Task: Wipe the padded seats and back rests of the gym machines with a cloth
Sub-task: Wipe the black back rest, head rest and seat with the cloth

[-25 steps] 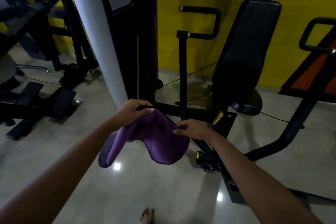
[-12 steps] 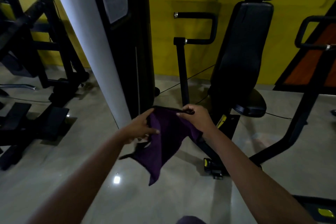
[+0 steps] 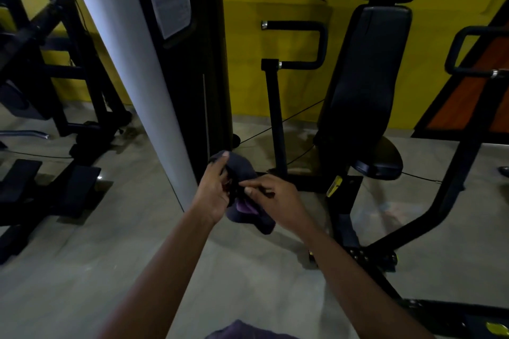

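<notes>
Clamped on the cloth (image 3: 243, 170) from both sides, the grip of each hand is closed. The left hand (image 3: 213, 195) curls its fingers over the bunched upper fold with the thumb on top, and the right hand (image 3: 275, 201) pinches the fabric at its middle between thumb and fingers. The cloth is held in the air just right of the foot of the white pillar (image 3: 132, 77), above the floor (image 3: 137, 242), touching no machine.

Half a second ago it hung as a long purple flap between the hands. Now it is gathered into a tight dark wad with only a sliver of purple showing low down, and the hands have closed in until they nearly touch. A second ago they were wider apart, with the cloth draped open.

Further right of the pillar, well apart from the cloth, the black back rest (image 3: 363, 85) and its seat (image 3: 382, 162) stand against the yellow wall (image 3: 248, 77). A bent handle bar (image 3: 316, 44) stands between pillar and back rest.
</notes>
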### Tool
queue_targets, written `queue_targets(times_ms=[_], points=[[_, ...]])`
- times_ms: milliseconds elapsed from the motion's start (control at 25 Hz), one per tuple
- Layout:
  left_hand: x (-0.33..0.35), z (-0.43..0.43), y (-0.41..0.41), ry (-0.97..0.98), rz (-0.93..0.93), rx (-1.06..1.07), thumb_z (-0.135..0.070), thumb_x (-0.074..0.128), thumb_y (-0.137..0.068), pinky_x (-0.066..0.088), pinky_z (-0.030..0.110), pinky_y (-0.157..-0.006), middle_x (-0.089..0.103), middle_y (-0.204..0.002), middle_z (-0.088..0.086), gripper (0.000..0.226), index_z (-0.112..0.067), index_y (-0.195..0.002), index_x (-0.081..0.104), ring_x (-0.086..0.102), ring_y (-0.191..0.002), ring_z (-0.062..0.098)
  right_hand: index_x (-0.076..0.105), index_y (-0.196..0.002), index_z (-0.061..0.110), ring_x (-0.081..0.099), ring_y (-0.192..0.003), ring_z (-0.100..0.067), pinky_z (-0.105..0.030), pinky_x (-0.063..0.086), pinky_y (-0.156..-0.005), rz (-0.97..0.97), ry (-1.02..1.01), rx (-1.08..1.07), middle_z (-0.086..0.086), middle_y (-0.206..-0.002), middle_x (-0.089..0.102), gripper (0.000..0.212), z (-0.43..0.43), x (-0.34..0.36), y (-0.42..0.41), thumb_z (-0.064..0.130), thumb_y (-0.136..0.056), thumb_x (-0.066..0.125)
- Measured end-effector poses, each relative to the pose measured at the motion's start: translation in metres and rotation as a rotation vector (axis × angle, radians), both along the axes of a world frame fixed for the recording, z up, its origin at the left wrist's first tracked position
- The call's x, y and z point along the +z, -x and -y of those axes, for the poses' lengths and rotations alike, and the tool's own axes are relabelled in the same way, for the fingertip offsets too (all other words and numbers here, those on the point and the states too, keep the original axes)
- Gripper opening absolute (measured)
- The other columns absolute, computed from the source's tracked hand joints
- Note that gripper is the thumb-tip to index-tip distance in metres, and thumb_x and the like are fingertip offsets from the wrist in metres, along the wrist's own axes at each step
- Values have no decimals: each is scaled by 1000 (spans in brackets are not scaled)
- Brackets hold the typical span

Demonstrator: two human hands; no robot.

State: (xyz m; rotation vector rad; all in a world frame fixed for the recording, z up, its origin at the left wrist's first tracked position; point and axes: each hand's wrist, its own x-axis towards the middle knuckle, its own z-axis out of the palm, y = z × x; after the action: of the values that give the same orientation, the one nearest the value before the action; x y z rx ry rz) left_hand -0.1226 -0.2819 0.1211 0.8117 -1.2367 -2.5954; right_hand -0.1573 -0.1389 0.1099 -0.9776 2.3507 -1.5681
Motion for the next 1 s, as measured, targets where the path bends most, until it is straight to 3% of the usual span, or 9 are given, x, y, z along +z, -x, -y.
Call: queue_targets(times_ms=[80,280,440,600,720,800,880,920,1000], points=[[-7,8,-3,250,-40,-121,-10,66,-82,53,33,-83,61,-122,11,50,-16,-128,49,60,-110,26,70,-101,19,61,-93,-3,-16,48,-84,60,78,-32,17,-94,64,15,-3,12,12,21,-90,60],[12,32,-16,649,-118,-540,6,62,-81,52,31,-93,61,-121,-1,63,-32,-128,43,61,-111,15,49,-125,36,43,-125,-4,-28,39,-103,302,-136,194,11,-132,50,45,-1,21,52,36,-83,65],[10,36,-22,850,-99,-704,-6,71,-78,50,17,-87,45,-126,-20,80,-46,-130,24,54,-109,-2,63,-98,26,64,-97,-8,-24,52,-85,407,-90,239,5,-102,68,19,1,18,53,26,-81,69],[-35,37,-33,1246,51,-866,-19,79,-72,38,32,-108,27,-152,-1,112,-46,-142,-5,40,-132,20,63,-98,27,64,-97,-10,-26,51,-84,387,-150,195,5,-101,68,35,-19,3,53,37,-68,77],[-40,44,-34,1105,74,-891,-17,79,-73,49,22,-91,26,-152,1,104,-45,-144,9,51,-118,16,65,-98,14,65,-96,-17,-30,52,-83,399,-218,99,-2,-97,69,28,-38,-17,42,24,-74,77],[-22,55,-18,940,-48,-728,-21,76,-75,52,17,-81,37,-143,-5,86,-43,-141,26,53,-111,12,64,-106,5,65,-99,-23,-35,52,-84,491,-40,-23,-10,-102,70,37,-45,-11,49,21,-75,76],[-6,62,-4,558,-118,-437,-47,61,-79,50,23,-81,55,-123,-6,55,-39,-131,43,57,-106,13,64,-113,8,64,-102,-24,-38,49,-88,701,185,-78,-10,-109,69,55,-46,4,68,38,-69,76],[-8,60,-1,282,-92,-376,-63,47,-82,48,31,-85,60,-119,-3,54,-35,-127,51,58,-107,17,64,-113,13,64,-103,-20,-37,48,-91,794,198,-87,-5,-111,69,63,-46,5,75,52,-65,74],[-37,49,-7,-9,4,-412,-79,16,-80,44,40,-91,63,-119,3,81,-24,-124,56,61,-107,23,65,-111,19,64,-103,-14,-32,47,-92,923,128,-91,1,-112,69,59,-50,-18,72,59,-67,65]])
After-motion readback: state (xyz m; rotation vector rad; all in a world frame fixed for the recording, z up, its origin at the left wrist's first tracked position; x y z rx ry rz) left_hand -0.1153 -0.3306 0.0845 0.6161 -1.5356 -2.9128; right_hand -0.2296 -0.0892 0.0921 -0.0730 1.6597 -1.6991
